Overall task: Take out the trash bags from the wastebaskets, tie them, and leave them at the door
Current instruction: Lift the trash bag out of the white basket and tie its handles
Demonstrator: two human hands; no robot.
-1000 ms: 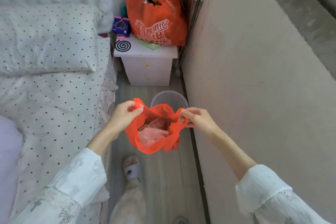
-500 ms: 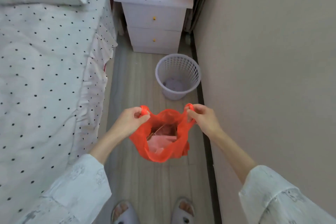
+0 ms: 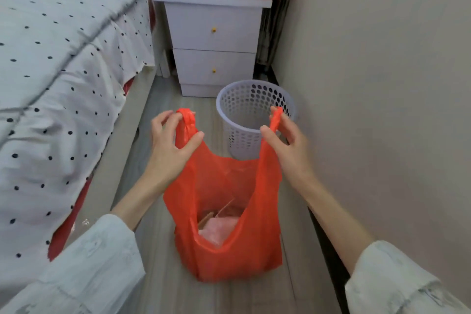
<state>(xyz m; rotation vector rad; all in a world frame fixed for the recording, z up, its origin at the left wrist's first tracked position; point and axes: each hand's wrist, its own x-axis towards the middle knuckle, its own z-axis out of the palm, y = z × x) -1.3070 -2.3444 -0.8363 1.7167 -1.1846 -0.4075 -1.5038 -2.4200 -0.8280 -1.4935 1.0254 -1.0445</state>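
- Left hand [image 3: 173,145] and right hand [image 3: 288,145] each pinch a handle of the red trash bag [image 3: 229,245]
- Thin, soft, likely light; handles suit knotting

I see an orange-red bag [image 3: 224,245], a pale lilac perforated basket [image 3: 254,120], a white nightstand [image 3: 214,41] with yellow knobs, and a white bed [image 3: 58,64] cover dotted black. My sleeves [image 3: 96,265] are white.

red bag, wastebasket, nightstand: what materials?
Red bag: thin plastic film, glossy and translucent, contents showing through. Wastebasket: pale moulded plastic by the look, walls perforated with round holes. Nightstand: smooth matte white panels, likely laminated board; small yellow knobs.
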